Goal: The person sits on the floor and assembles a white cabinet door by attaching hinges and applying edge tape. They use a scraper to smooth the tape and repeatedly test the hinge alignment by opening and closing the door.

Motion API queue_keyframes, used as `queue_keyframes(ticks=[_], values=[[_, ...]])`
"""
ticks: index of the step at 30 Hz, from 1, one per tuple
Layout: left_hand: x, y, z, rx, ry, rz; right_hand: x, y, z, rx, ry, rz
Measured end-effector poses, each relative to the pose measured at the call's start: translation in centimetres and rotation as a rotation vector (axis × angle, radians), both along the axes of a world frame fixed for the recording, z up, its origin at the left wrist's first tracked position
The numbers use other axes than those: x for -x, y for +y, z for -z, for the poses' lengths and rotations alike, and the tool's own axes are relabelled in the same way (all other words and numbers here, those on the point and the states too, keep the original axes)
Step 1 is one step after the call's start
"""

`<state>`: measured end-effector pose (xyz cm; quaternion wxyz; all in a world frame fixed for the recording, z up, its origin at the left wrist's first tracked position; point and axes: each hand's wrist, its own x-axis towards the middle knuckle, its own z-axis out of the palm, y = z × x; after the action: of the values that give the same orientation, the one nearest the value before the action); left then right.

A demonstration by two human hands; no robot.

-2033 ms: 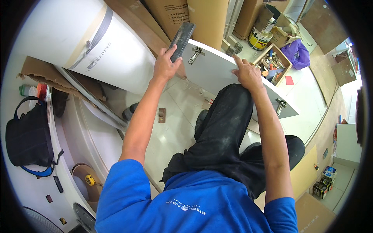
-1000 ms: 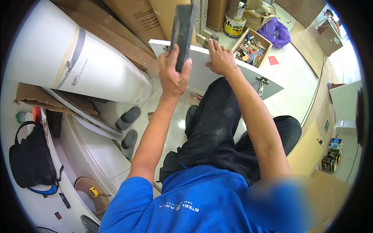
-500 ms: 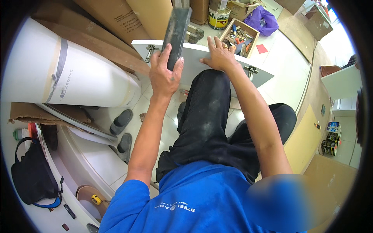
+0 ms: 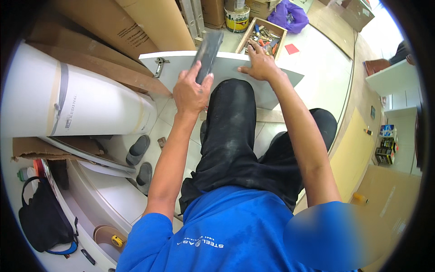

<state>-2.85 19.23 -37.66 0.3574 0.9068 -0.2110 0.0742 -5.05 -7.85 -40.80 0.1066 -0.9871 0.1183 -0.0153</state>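
Observation:
A white cabinet door [image 4: 174,75] stands on its edge in front of my knee, with a metal hinge [image 4: 159,66] near its left end. My left hand [image 4: 192,93] is wrapped round a long dark rectangular block [image 4: 210,52], slightly blurred, which it holds tilted at the door's upper edge. Whether the block touches that edge I cannot tell. To the right, my right hand [image 4: 263,67] lies on the door's top edge with its fingers spread, holding nothing. My right forearm covers part of the door's right end.
Behind the door is a wooden tray [image 4: 282,41] of hand tools, beside a paint can [image 4: 237,20] and a purple bag [image 4: 290,16]. A large white roll [image 4: 90,97] and cardboard lie left. Grey slippers [image 4: 138,150] and a black bag [image 4: 45,217] are lower left.
The block in my left hand has come lower along the door's upper edge. My view has shifted a little, and the right-hand hinge is now hidden by my right arm.

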Motion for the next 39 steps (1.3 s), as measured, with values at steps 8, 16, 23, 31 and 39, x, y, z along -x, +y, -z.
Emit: queue_keyframes(ticks=[8,16,23,31,39], values=[[0.0,-2.9,-0.1,0.033,-0.057,0.117,5.5,-4.6,-1.8,-0.045,0.187,0.166],[0.7,-2.6,0.5,-0.162,-0.048,0.146,7.4,-5.7,-0.9,0.023,0.019,0.155],[0.2,-3.6,0.5,0.068,-0.129,0.151,7.6,-7.4,-0.4,-0.069,-0.008,0.118],[0.7,-5.9,1.0,0.171,-0.14,0.293,7.7,-6.7,-0.1,-0.046,-0.019,0.208],[-1.3,-5.0,2.2,0.287,-0.11,0.375,8.3,-7.0,-0.2,-0.048,-0.028,0.163]])
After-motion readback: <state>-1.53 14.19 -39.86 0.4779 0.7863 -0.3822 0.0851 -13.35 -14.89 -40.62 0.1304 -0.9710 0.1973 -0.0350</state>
